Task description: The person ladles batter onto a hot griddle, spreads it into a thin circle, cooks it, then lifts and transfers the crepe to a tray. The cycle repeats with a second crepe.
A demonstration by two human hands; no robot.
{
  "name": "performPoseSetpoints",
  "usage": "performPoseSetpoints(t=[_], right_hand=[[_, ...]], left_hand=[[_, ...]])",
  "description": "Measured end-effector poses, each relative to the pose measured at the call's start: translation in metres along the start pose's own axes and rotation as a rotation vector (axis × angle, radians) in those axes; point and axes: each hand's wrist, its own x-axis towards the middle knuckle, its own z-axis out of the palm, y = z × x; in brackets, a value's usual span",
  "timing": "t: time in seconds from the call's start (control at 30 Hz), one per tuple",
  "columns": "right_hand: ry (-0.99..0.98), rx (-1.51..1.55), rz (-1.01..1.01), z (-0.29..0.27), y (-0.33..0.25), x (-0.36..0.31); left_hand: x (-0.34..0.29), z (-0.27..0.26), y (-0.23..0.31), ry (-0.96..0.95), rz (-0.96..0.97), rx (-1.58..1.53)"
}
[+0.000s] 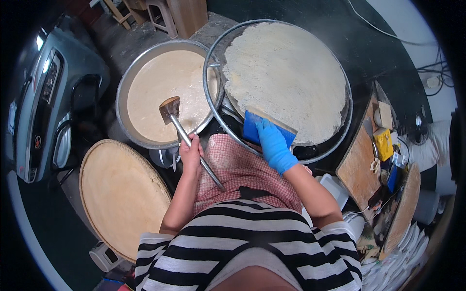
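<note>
While the bare left hand (191, 151) was closed around the metal handle of a ladle (182, 130), the right hand (275, 144), in a thin blue glove, was gripping a flat blue scraper (252, 127). The ladle's head, brownish and broad, stood over the left side of the workplace, above a round metal basin (122, 104) of smooth, pale beige batter (160, 85); whether it touched the batter could not be told. The scraper, wide and straight along its paler edge, was at the near side of a round griddle (310, 153), on which a thin, rough, whitish layer (286, 72) was spread almost to the border. A tubular metal ring (208, 92) encircled the griddle.

Counted together, there were one ladle, one scraper, one basin and one griddle. On the right were two brown boards (358, 167), worn on their faces, with one yellow box (384, 144) among small articles. On the left leaned one large, pale disc (121, 194) with a bordered rim.

Behind the basin, the floor (109, 36) was grey and stained, and a stool (162, 17) stood there. A silver-grey vehicle (82, 56) occupied the far left.
</note>
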Motion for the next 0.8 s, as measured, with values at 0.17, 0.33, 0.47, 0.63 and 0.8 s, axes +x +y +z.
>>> performPoseSetpoints(t=[0.17,0.33,0.47,0.63,0.8], right_hand=[[-0.079,0.086,-0.023,-0.019,0.012,-0.006],[0.083,0.179,-0.111,-0.051,0.042,0.073],[0.113,0.103,-0.074,-0.060,0.043,0.141],[-0.105,0.025,-0.092,-0.071,0.047,0.159],[-0.172,0.069,-0.181,-0.075,0.071,0.108]], left_hand=[[0.002,-0.001,0.001,-0.001,-0.018,0.027],[0.001,0.003,0.004,-0.006,-0.012,0.012],[-0.002,0.003,0.006,0.022,-0.020,0.025],[-0.006,0.001,0.007,0.031,-0.016,0.002],[-0.003,0.004,0.006,0.029,-0.016,0.024]])
